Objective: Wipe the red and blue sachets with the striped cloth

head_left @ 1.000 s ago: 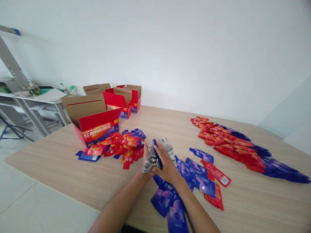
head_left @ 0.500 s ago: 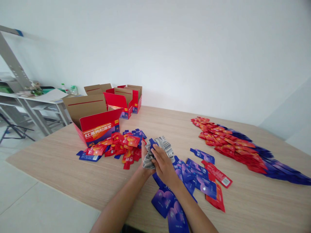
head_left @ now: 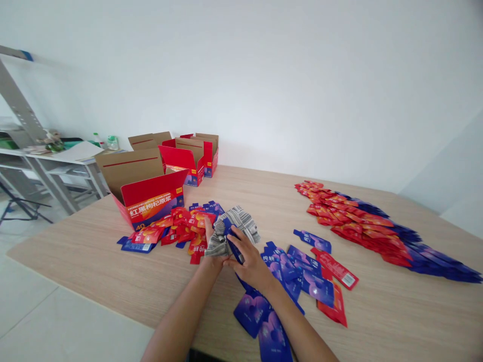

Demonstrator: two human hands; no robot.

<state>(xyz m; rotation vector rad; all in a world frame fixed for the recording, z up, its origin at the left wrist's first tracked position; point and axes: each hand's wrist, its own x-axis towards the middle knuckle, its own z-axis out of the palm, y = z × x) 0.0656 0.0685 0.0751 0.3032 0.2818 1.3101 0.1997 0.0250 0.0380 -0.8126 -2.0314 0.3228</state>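
Observation:
Above the table, a grey-and-white striped cloth (head_left: 241,221) lies bunched in my left hand (head_left: 209,234), whose fingers are mostly hidden behind it. Against the cloth rests a dark blue pouch (head_left: 233,246), gripped by the curled fingers of my right hand (head_left: 247,262). To the left, a heap of red pouches (head_left: 184,223) with some blue ones lies in front of an open red box (head_left: 156,193). Spread under and beside my right forearm are several loose blue pouches (head_left: 317,287), with a red pouch (head_left: 337,269) at their right side.
More open red boxes (head_left: 184,156) stand at the back left. A long overlapping row of red and blue pouches (head_left: 373,226) runs along the right of the wooden table (head_left: 94,266). Beyond the left edge is a desk (head_left: 81,153) with papers and small items.
Both hands have moved slightly left with the cloth. The cloth has opened out, and more of the blue pouch shows, now tilted between cloth and right fingers.

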